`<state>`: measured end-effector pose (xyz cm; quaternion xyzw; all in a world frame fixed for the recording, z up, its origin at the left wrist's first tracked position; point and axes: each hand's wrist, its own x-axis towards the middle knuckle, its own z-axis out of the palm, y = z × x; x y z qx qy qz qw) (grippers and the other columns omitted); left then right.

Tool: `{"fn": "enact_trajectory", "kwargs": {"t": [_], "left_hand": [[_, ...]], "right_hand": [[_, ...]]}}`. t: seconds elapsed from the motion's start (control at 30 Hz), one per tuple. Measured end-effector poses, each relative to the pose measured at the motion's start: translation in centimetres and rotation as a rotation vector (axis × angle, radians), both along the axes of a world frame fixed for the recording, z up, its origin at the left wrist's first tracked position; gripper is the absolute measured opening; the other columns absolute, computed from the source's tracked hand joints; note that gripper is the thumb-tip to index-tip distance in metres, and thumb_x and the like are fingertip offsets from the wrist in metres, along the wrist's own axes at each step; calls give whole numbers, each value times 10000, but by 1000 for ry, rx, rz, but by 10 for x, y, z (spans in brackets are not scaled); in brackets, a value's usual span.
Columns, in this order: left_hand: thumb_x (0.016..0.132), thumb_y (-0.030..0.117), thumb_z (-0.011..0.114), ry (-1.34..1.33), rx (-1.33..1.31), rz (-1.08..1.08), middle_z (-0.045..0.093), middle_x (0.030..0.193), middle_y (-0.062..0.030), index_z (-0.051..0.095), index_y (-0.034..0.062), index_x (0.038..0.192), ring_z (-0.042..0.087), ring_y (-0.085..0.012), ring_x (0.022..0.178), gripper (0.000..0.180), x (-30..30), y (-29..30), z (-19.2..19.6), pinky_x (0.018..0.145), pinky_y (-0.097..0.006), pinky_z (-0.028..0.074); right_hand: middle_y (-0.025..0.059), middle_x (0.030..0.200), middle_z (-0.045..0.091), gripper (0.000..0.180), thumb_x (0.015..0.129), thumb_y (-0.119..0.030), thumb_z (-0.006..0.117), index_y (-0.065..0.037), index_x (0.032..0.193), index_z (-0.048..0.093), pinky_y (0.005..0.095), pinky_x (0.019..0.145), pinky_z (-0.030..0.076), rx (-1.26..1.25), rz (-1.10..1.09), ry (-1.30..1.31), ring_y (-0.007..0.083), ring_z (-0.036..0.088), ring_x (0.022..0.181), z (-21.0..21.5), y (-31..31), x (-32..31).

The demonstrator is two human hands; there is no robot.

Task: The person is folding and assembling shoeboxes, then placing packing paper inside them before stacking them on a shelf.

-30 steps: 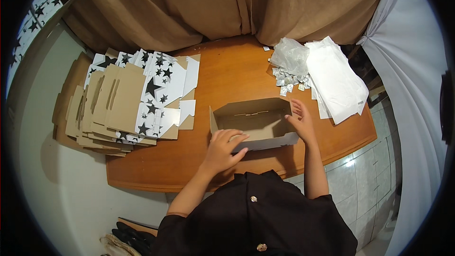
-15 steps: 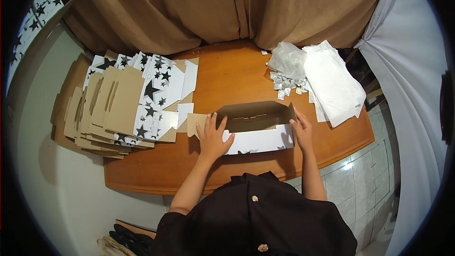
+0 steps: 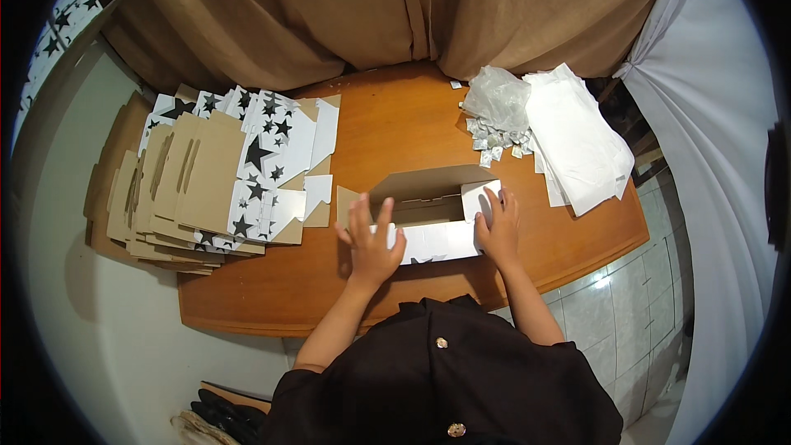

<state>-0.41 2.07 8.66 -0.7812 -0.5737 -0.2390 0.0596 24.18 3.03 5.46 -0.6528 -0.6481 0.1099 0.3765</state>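
A cardboard box [image 3: 437, 241], white with black stars outside and plain brown inside, stands open-topped near the table's front edge. At its left end my left hand [image 3: 375, 254] is raised with fingers spread, holding nothing; it partly hides the left flap [image 3: 347, 204]. My right hand [image 3: 500, 235] lies against the right end of the box, fingers stretched out along the white end flap [image 3: 478, 195], which leans inward over the opening. The tall back panel [image 3: 428, 181] stands up behind the opening.
Flat unfolded star-print boxes [image 3: 210, 173] are stacked on the left of the wooden table [image 3: 383, 132]. At the back right lie a clear plastic bag [image 3: 498, 99], several small silvery packets [image 3: 492, 138] and white paper sheets [image 3: 577, 140]. Brown curtains [image 3: 329, 16] hang behind the table.
My right hand has moved left, and the right end flap now leans inward over the box. My left hand's fingers have lifted and spread at the left flap, which has swung up.
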Motion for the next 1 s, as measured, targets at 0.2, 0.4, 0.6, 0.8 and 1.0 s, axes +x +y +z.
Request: {"fn": "enact_trajectory", "kwargs": {"t": [0.2,0.4,0.6,0.8,1.0], "left_hand": [[838,169,532,-723,221,63,230,1420,-251,286,-11,1364,201,-375,1331,608,-36,-4,-16,1076,-473,133],[872,200,476,-825,-60,-50,354,1375,-225,325,-22,1348,342,-335,1278,547,-42,-19,-34,1050,-422,247],[864,311,494,-164,-262,-251,440,1341,-130,417,57,1327,369,-291,1267,533,-31,-23,-33,1034,-495,241],[892,421,454,-42,-347,-54,434,1356,-100,336,87,1381,347,-265,1291,604,-11,-22,-20,1020,-623,154],[888,421,470,-59,-382,-36,468,1297,-121,318,86,1387,396,-259,1244,619,-8,-17,-7,1021,-648,96]], "right_hand": [[219,1364,298,633,755,-148,623,-154,1333,365,493,1039,220,-158,-151,-113,386,285,1262,14,7,-7],[208,1322,345,587,754,-169,606,-107,1300,399,485,1023,236,-45,-111,-188,378,323,1228,5,4,-5],[194,1251,416,484,769,-199,586,-73,1223,474,458,983,276,53,-127,-50,367,391,1146,8,-1,-7],[170,1233,439,449,783,-205,589,-73,1199,489,449,977,284,52,-128,5,354,407,1128,5,1,-5],[165,1230,446,428,845,-210,549,-77,1244,467,414,977,302,44,-108,269,322,408,1149,-14,11,10]]}}
